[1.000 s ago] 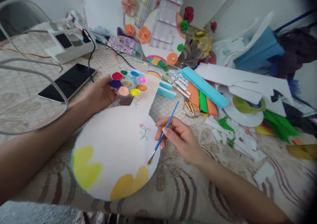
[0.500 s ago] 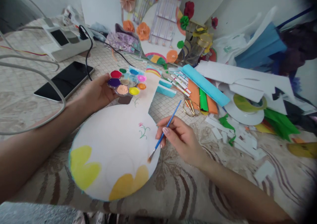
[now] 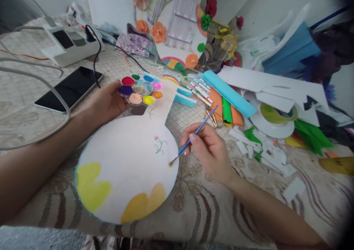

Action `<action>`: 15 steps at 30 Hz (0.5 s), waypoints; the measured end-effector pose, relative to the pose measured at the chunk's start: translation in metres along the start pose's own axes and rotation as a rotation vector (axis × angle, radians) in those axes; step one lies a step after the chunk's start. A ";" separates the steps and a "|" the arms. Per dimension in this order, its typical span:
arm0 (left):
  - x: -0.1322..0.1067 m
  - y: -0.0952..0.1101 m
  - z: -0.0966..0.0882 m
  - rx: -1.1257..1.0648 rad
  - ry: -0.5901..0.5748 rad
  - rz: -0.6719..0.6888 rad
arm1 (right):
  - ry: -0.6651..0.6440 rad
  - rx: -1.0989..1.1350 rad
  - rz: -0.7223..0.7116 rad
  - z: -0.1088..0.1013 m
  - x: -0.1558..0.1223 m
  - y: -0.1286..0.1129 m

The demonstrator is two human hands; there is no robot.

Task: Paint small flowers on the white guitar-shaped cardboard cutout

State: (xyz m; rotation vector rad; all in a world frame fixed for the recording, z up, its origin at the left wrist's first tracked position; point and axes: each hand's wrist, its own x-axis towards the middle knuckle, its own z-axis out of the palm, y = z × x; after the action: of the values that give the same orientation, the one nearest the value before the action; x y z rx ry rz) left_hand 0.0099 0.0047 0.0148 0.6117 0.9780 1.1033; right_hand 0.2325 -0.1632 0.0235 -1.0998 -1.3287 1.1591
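Left hand (image 3: 110, 100) grips palette (image 3: 138, 89) by its near-left edge, fingers curled at the side, thumb up; palette is off to that hand's right, held above cutout's neck. Paint in wells: red, green, blue, pink, purple, peach, yellow, orange. Right hand (image 3: 208, 148) pinches brush (image 3: 197, 132) mid-handle, pen style, bristles angled down-left over cutout's right edge; can't tell if they touch.

Cutout (image 3: 124, 146), white, round with a neck, lies flat on counter (image 3: 188, 228), mainly between and nearer than the two hands. Yellow patch below left hand, orange patch below-left of right hand. Small flower drawing (image 3: 159, 145) just left of right hand; rainbow at neck's far end, beyond palette.

Left of left hand: phone (image 3: 69, 89), flat; power strip (image 3: 72, 47) farther back. Beyond right hand: blue strips (image 3: 185, 101) beside the neck, markers (image 3: 203, 91), gold scissors (image 3: 212, 119) partly behind brush handle, blue roll (image 3: 229, 93). Right of right hand: tape (image 3: 276, 114), white scraps (image 3: 278, 161).
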 end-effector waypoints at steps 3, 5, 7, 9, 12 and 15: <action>0.000 0.001 -0.001 0.002 0.002 -0.006 | 0.031 0.014 -0.012 0.000 0.001 -0.002; 0.000 0.001 -0.001 -0.003 0.000 -0.007 | -0.053 0.030 0.036 0.003 -0.001 -0.002; 0.000 0.000 -0.001 -0.011 -0.001 0.000 | -0.110 0.021 0.065 0.005 -0.002 -0.001; 0.000 0.000 -0.001 -0.018 -0.002 0.005 | -0.061 -0.011 0.037 0.005 -0.001 -0.001; 0.000 0.000 -0.001 -0.010 -0.005 -0.003 | 0.094 -0.041 -0.047 0.002 0.003 -0.003; 0.002 -0.001 -0.002 -0.019 -0.001 -0.006 | 0.037 0.005 -0.013 0.003 0.005 -0.004</action>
State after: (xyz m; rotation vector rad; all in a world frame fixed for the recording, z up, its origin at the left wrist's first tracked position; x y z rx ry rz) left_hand 0.0090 0.0062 0.0126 0.5935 0.9667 1.1052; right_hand 0.2289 -0.1591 0.0279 -1.1030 -1.3019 1.1267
